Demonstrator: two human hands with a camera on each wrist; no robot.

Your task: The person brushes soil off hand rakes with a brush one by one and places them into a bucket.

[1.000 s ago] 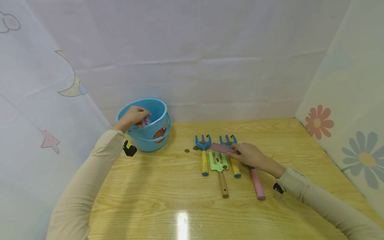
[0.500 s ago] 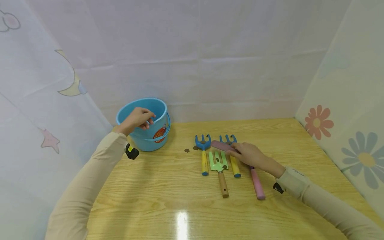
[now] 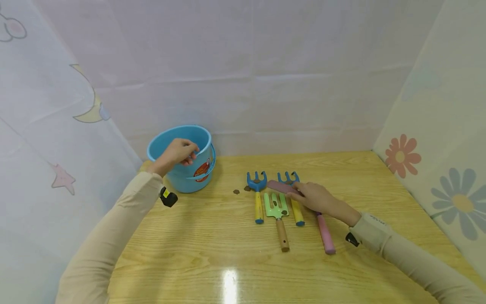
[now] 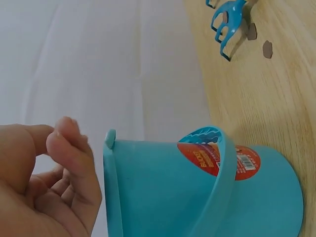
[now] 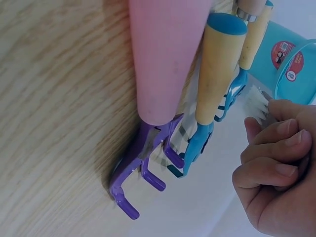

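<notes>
My left hand (image 3: 177, 153) is over the near rim of a blue bucket (image 3: 190, 171), fingers loosely bent. In the left wrist view no object shows between those fingers, and the bucket's wall stands just beside them. My right hand (image 3: 315, 196) grips a brush (image 3: 279, 185) by its handle, above the hand forks; its mauve back faces up in the head view. White bristles of this brush (image 5: 256, 104) show in the right wrist view. Under that hand lie a blue fork with a yellow handle (image 3: 297, 213) and a purple fork with a pink handle (image 3: 325, 234).
Another blue fork (image 3: 259, 200) and a green fork with a wooden handle (image 3: 282, 228) lie on the wooden table (image 3: 212, 253). Small brown flakes (image 3: 236, 191) lie beside and on the forks. A pale cloth wall (image 3: 296, 105) stands behind the table.
My left hand has moved slightly right, up out of the bucket's mouth to its near rim. The right hand and brush have stayed nearly still; the forks have not moved.
</notes>
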